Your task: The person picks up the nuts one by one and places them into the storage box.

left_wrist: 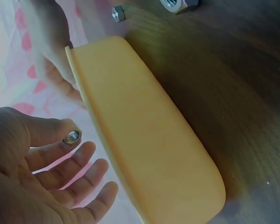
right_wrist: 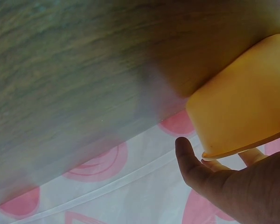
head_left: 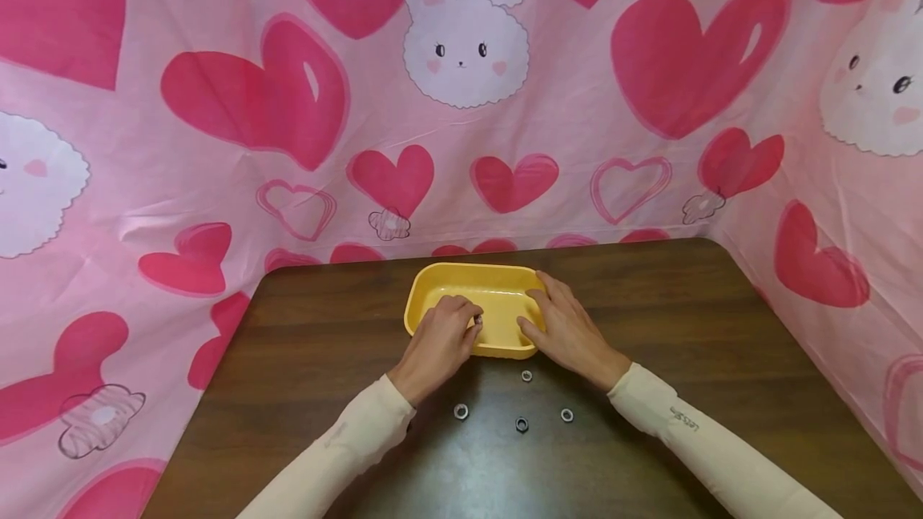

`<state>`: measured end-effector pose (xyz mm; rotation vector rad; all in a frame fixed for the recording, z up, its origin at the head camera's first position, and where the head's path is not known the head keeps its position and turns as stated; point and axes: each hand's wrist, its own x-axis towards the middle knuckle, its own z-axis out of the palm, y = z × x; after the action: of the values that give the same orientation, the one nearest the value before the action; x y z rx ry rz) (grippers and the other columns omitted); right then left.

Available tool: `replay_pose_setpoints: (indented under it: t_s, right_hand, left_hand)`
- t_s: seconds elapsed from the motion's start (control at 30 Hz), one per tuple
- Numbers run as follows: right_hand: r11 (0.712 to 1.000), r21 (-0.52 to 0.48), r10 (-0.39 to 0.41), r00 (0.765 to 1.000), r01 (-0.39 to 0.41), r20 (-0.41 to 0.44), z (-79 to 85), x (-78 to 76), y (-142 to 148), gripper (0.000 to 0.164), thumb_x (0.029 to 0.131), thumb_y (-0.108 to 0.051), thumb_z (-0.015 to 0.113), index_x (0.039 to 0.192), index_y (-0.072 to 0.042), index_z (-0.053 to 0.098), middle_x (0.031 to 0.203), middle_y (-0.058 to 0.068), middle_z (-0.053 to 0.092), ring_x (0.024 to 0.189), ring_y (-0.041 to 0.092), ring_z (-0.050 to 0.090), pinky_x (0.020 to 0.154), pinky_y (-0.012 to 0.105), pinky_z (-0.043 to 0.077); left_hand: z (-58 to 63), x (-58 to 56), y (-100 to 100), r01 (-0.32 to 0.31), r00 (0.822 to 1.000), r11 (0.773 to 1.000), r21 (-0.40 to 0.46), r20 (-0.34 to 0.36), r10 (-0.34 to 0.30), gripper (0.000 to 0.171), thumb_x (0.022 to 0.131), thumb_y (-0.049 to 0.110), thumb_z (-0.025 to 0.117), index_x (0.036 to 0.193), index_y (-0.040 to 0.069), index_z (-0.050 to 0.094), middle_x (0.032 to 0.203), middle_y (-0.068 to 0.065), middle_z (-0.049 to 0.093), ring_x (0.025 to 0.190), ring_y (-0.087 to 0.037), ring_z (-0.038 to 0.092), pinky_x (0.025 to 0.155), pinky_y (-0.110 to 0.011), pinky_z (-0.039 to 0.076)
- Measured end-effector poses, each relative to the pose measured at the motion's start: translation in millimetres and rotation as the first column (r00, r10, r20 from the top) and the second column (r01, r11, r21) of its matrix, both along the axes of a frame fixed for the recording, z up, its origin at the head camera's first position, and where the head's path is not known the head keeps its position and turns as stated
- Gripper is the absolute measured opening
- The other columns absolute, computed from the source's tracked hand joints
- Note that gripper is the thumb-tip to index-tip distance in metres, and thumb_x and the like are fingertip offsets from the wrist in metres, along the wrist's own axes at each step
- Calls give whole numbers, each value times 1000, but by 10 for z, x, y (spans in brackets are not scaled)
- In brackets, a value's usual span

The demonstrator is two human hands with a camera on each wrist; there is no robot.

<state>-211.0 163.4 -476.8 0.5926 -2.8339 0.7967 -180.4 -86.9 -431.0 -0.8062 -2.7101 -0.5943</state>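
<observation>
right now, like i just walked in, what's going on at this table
A person's left hand pinches a metal nut over the yellow tray. Their right hand is at the tray's right end, with fingers on both sides of the rim. Four more nuts lie on the wooden table, on the person's side of the tray.

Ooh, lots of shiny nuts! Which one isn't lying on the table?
The nut held up in the person's left grip. The other four nuts lie on the brown table.
</observation>
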Motion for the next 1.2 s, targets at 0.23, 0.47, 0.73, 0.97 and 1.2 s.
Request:
replay_pose_setpoints:
  t_s: [0.23,0.47,0.73,0.97,1.2]
  right_hand:
    - [1000,3,4,1000,-4,2,16,5,-13,59,100,-35,75,145,2,64,172,24,36,153,45,42,121,65,42]
    - [1000,-1,8,1000,-8,-4,22,6,-4,59,100,-35,75,145,2,64,172,24,37,154,45,42,122,64,41]
    - [1000,4,3,1000,-3,-8,18,10,2,60,99,-35,77,144,3,65,171,25,37,153,45,42,122,64,42]
    - [1000,3,-4,1000,4,1,22,15,6,60,99,-34,76,145,3,64,171,25,37,153,45,42,122,64,41]
    - [1000,0,0,1000,0,-3,11,8,9,61,99,-35,77,145,2,64,172,25,37,153,45,42,122,63,42]
  left_hand:
    - [-23,-110,27,-14,998,1000,-15,69,15,25,97,11,85,119,1,81,115,-13,78,106,-32,69,100,-48,60]
    - [-19,-201,69,-28,993,999,-24,114,30,27,97,12,85,121,1,82,121,-14,78,112,-34,68,107,-52,56]
    - [-37,-258,104,-14,996,997,-78,91,21,24,97,12,84,118,1,82,119,-14,78,110,-33,69,105,-52,57]
    - [-30,-307,131,3,997,992,-128,72,7,22,96,11,84,116,2,83,117,-15,77,111,-35,70,103,-54,58]
    - [-30,-363,147,16,993,989,-145,120,2,23,98,13,83,119,3,83,120,-14,77,113,-34,68,104,-54,58]
